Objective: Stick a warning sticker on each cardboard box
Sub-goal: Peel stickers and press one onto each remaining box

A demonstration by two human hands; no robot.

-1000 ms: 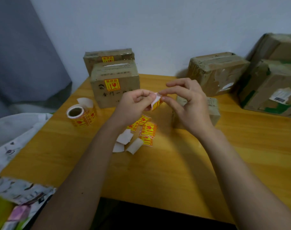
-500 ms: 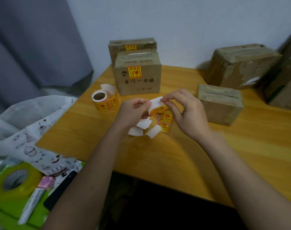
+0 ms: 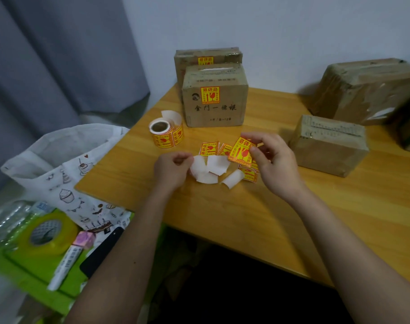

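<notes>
Both forearms reach in from the lower edge over the near side of the wooden desk [image 3: 234, 218], hands meeting near its middle. The right hand [image 3: 273, 164] is raised slightly, its thumb and curled fingers closed in a grip on a yellow-and-red warning sticker [image 3: 242, 152], held face toward the camera and tilted. The left hand [image 3: 170, 168] sits lower and to the left, its fingers curled, the grip pinching a white backing paper [image 3: 197, 166] at its left edge.

Beneath and between the hands lie several curled white backing scraps [image 3: 219, 173] and a few loose warning stickers [image 3: 209, 148] flat on the desk. A sticker roll [image 3: 166, 133] stands on its side further left, a white tail curling off the top.

Behind it stands a cardboard box with printed characters [image 3: 214, 99], a warning sticker on its front, and just behind that a second stickered box [image 3: 207, 57]. To the right, a small plain cardboard box [image 3: 329, 146] sits near the right hand, with a larger taped box [image 3: 367, 90] behind it.

Left of the desk lie a white patterned bag [image 3: 63, 164], a yellow tape roll [image 3: 47, 235] and a dark phone [image 3: 101, 251].
</notes>
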